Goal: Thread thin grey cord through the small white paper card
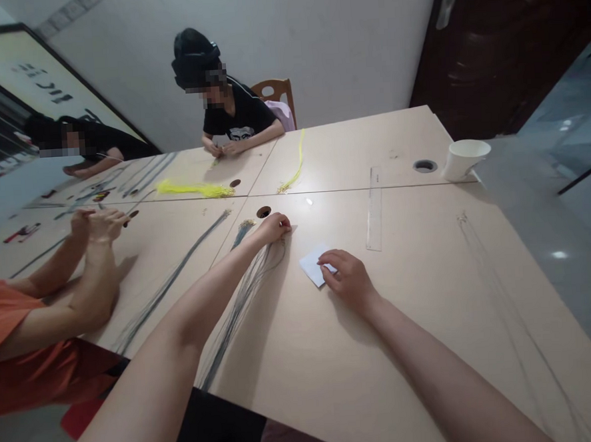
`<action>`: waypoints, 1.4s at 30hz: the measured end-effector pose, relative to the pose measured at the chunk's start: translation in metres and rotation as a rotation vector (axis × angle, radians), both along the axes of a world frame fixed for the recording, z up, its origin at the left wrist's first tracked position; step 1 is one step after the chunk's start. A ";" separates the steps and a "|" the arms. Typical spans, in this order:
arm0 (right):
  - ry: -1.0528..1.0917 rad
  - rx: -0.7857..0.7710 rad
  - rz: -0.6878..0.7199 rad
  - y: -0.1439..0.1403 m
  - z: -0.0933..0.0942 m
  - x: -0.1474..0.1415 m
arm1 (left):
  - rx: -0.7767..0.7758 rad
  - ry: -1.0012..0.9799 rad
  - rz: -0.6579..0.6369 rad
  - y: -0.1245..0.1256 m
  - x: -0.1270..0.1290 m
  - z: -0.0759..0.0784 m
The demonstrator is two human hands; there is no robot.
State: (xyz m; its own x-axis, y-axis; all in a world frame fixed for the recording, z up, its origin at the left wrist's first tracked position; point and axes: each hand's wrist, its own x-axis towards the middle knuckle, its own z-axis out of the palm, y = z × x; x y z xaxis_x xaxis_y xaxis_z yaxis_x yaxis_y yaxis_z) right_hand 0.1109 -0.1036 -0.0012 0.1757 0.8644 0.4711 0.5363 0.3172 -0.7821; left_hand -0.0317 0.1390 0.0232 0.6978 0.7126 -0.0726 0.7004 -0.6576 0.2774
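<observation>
My left hand (274, 228) pinches the top end of a bundle of grey cords (240, 301), which lies on the worktop (430, 293) along my forearm. My right hand (348, 279) presses its fingertips on a small white paper (312, 265). I judge the work is at an early step: the bundle looks loose, not tied.

1 head view | faces forward-down | close over table (432, 319)

we can't see our left hand (274, 227) fingertips, curled over grey cords (240, 304) | cords' near ends drop behind table edge (308, 427) | our right hand (348, 279) covers part of blue paper (312, 265)
</observation>
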 end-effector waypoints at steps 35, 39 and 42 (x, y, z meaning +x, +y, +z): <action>-0.162 -0.037 -0.253 0.005 -0.017 0.000 | 0.230 -0.645 -0.180 -0.061 0.043 0.144; -0.036 -0.005 -0.196 0.005 -0.015 0.003 | 0.206 -0.787 -0.229 -0.076 0.061 0.171; 0.187 -0.017 -0.148 0.006 -0.013 0.006 | 0.150 -0.810 -0.279 -0.101 0.075 0.184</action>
State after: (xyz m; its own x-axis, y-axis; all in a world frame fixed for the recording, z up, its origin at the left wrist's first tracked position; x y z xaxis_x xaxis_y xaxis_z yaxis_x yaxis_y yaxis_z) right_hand 0.1168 -0.0978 -0.0141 0.3838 0.8304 0.4039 0.4209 0.2320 -0.8770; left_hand 0.0430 0.0378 0.2072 0.6445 0.4698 0.6032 0.1322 -0.8455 0.5173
